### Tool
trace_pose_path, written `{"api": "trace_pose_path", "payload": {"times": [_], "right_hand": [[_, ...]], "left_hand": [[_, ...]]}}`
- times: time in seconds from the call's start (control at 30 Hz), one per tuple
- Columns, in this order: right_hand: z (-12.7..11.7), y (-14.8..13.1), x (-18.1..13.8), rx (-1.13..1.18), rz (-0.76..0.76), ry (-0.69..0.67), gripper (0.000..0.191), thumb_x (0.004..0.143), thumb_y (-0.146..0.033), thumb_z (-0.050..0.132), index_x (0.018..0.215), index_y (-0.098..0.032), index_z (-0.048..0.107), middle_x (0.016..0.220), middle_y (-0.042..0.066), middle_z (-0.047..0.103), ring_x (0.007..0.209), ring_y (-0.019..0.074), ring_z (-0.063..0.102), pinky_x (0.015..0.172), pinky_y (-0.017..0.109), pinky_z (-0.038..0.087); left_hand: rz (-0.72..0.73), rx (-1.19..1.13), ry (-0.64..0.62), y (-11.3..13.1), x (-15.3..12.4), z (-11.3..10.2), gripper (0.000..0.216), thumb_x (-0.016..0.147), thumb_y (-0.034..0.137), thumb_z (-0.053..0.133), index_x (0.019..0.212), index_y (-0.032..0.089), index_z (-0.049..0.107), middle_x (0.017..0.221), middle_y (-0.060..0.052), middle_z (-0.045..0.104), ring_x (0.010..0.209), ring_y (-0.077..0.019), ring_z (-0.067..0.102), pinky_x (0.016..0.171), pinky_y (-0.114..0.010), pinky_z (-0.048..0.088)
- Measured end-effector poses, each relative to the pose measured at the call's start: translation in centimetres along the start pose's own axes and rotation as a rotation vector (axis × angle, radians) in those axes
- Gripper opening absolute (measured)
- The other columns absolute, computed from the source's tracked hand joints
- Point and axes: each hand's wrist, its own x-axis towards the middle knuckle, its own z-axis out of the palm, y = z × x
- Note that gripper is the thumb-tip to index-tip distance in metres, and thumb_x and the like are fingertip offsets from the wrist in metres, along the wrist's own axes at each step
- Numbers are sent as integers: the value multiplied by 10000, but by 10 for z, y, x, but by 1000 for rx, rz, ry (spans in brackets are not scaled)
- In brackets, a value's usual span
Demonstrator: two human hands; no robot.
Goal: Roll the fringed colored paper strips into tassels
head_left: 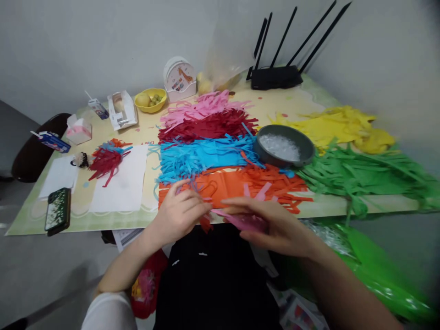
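Note:
Over the table's near edge, my right hand (271, 222) grips a piece of pink fringed paper (249, 222) between thumb and fingers. The paper narrows to a thin end toward my left hand (182, 211), whose fingers are closed at that end. Pink strips show around both hands. Just beyond lies orange fringed paper (225, 185), partly covered by my hands. Behind it are layers of blue fringed paper (220, 153), dark red fringed paper (209, 126) and pink fringed paper (206, 107). A grey bowl (305, 153) of clear small pieces rests to the right.
Green fringed paper (364, 169) and yellow fringed paper (340, 128) lie right. A black router (277, 77) stands behind. At left are a phone (57, 211), white sheets (120, 197), a multicoloured tassel (108, 160), a tissue box (79, 133) and a yellow fruit bowl (150, 109).

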Motion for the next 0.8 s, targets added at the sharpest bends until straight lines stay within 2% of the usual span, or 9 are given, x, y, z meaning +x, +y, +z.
{"api": "trace_pose_path", "payload": {"times": [0.07, 0.13, 0.2, 0.3, 0.4, 0.53, 0.67, 0.73, 0.8], "right_hand": [[3, 3, 4, 253, 200, -41, 309, 914, -372, 593, 1132, -169, 678, 1065, 112, 751, 962, 192, 719, 798, 271, 568], [13, 7, 8, 503, 335, -91, 323, 911, -453, 588, 930, -156, 712, 908, 102, 770, 817, 176, 727, 715, 270, 573], [27, 10, 10, 693, 411, -98, 332, 848, -483, 665, 798, -155, 687, 732, 69, 751, 633, 146, 688, 610, 254, 557], [46, 10, 8, 808, 448, 56, 301, 783, -452, 747, 778, -160, 677, 607, 25, 704, 508, 112, 619, 528, 227, 517], [55, 5, 6, 811, 374, 197, 207, 805, -379, 746, 844, -179, 707, 610, 11, 707, 510, 110, 627, 529, 223, 520], [51, 2, 10, 766, 173, 265, 106, 861, -307, 691, 911, -222, 730, 667, 3, 737, 598, 135, 695, 604, 247, 569], [44, 3, 16, 505, 130, 379, 133, 906, -310, 624, 944, -202, 691, 752, 25, 749, 683, 147, 717, 641, 248, 575], [43, 2, 18, 351, 144, 445, 105, 911, -294, 607, 942, -202, 647, 771, 19, 741, 666, 134, 705, 611, 224, 557], [38, 0, 18, 175, 134, 451, 68, 916, -260, 581, 932, -208, 623, 806, 18, 737, 693, 130, 703, 621, 217, 547]], "left_hand": [[165, 155, 95, 0, -3, 2, 159, 940, 134, 541, 1035, 178, 661, 916, -12, 778, 906, -156, 686, 1116, -457, 348], [261, 216, 163, 1, -3, 4, 146, 946, 156, 545, 1026, 173, 666, 935, -5, 785, 929, -154, 686, 1133, -447, 328], [264, 218, 194, 1, -5, 6, 161, 959, 177, 529, 1035, 169, 671, 966, -9, 785, 954, -156, 684, 1139, -449, 318], [140, 162, 226, 2, -10, 15, 195, 953, 149, 522, 1083, 188, 661, 973, -12, 785, 990, -170, 687, 1131, -481, 312], [-33, 50, 310, 7, -14, 28, 221, 898, 112, 586, 1060, 240, 665, 896, 5, 786, 938, -174, 700, 1108, -495, 329], [-284, -215, 443, 22, -8, 43, 194, 860, 125, 653, 997, 252, 704, 860, -10, 770, 898, -181, 690, 1025, -455, 428], [-515, -531, 436, 32, 5, 51, 189, 922, 180, 577, 1009, 217, 741, 1042, -90, 747, 1032, -202, 673, 895, -359, 528], [-561, -630, 439, 33, 10, 56, 188, 921, 212, 586, 1024, 205, 743, 1113, -109, 727, 1092, -216, 657, 922, -359, 527], [-600, -675, 476, 31, 15, 63, 164, 909, 229, 609, 994, 199, 746, 1128, -109, 718, 1104, -218, 651, 946, -360, 517]]}}
